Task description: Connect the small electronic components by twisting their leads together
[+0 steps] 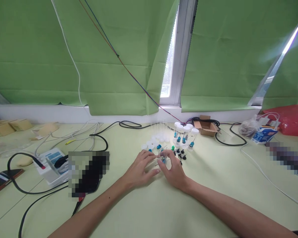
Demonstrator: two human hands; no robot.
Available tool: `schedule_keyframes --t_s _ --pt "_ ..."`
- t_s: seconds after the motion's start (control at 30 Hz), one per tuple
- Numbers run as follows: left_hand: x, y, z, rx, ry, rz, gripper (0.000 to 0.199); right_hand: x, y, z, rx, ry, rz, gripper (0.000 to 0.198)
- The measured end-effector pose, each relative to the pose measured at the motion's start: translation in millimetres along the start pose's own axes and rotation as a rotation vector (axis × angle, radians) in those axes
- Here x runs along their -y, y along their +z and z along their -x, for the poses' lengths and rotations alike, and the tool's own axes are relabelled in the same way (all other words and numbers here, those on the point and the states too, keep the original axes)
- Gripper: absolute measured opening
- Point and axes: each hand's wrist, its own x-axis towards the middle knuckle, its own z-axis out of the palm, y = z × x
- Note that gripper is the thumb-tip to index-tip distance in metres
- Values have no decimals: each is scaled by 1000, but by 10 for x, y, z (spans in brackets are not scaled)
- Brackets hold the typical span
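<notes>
Between the thumb and fingers of my right hand is a small clear tube with something teal inside. My left hand rests low over the table, fingers stretched out and thumb apart, its fingertips close to the tube. Just beyond lie loose white caps, teal parts, a green part and several black parts with thin metal pins. White-capped clear tubes holding teal parts stand behind to the right. Faint clear tubes stand at the back.
An open cardboard box stands at the back right, near black cable coils. A power strip, black cables and a blurred dark object are on the left. A blue-white packet and red bag lie far right.
</notes>
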Motion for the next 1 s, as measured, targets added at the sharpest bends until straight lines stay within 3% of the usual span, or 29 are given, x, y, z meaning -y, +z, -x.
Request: schedule_keyframes --t_s 0.13,0.27,0.47,1.0 --pt "128 -32 -29 -84 -16 -10 32 -49 5 -9 -19 53 24 18" --pt "338 4 -65 -225 -197 -91 34 -64 0 -18 -4 59 44 18" --pt "581 65 -64 -180 -243 -114 38 -61 11 -22 52 41 64 8" --pt "668 20 -71 -205 -195 -225 21 -72 9 -25 169 76 93 7"
